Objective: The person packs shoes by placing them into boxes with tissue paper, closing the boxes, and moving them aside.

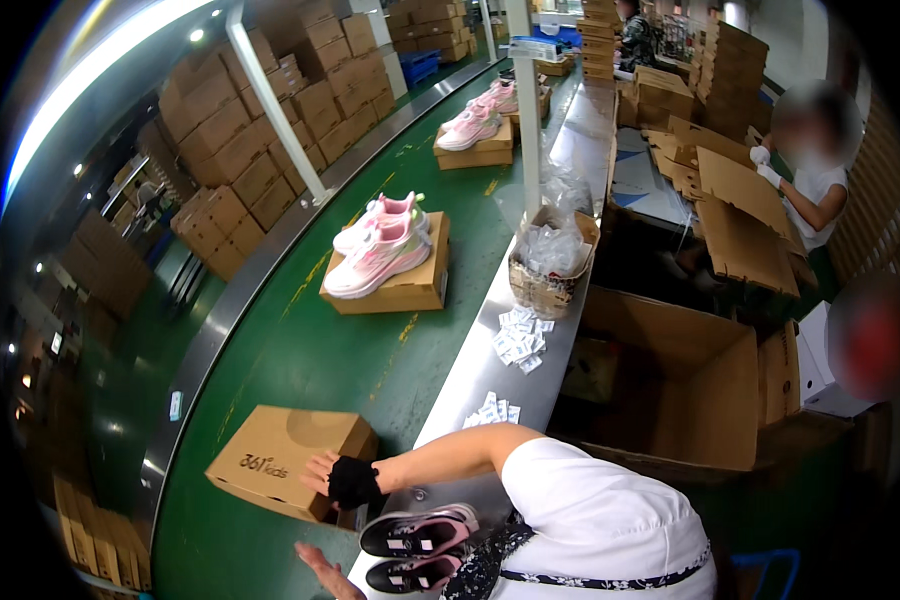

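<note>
Green conveyor belt runs up the scene, metal ledge along its right side. Large carton stands open-topped right of the ledge. Closed brown shoebox sits on the belt's near part, just left of the ledge; farther up, brown box carries pink-and-white shoes. Wicker-like basket of clear plastic bags is on the ledge. Black-and-pink shoes lie side by side, soles unseen, near the shoebox's lower right. Right hand, in black fingerless glove, rests fingers extended on the shoebox's right end. Left hand is uncurled, holding nothing, below the shoebox. Small white packets lie loosely piled on the ledge.
</note>
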